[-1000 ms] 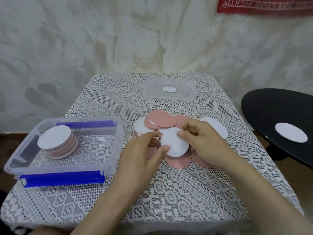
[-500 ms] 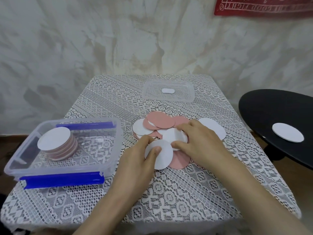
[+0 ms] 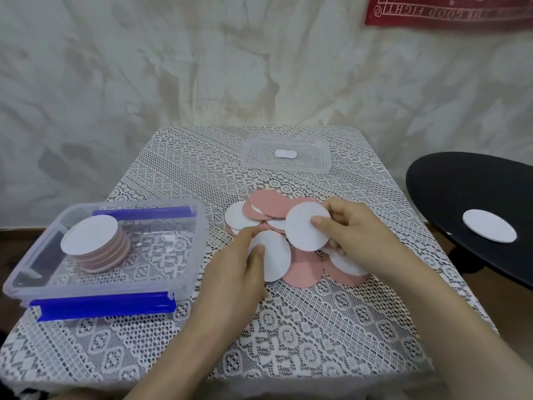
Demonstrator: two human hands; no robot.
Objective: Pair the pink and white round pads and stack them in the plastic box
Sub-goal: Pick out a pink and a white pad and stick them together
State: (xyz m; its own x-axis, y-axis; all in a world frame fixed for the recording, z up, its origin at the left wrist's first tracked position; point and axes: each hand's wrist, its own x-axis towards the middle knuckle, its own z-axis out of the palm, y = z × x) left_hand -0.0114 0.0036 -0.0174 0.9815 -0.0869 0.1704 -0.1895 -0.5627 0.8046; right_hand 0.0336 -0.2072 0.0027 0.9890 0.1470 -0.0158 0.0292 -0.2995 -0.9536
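Right hand (image 3: 356, 235) has lifted a white pad (image 3: 307, 226); banner (image 3: 450, 10) writing unreadable.

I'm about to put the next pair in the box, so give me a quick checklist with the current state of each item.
1. Right hand grips a white pad: ok.
2. Left hand grips a white pad: ok.
3. Held pads make a pink-white pair: not ok, both show white.
4. Box open: ok, lid lies apart.
5. Stack in box has room on top: ok.
6. Pink pads within reach: ok.
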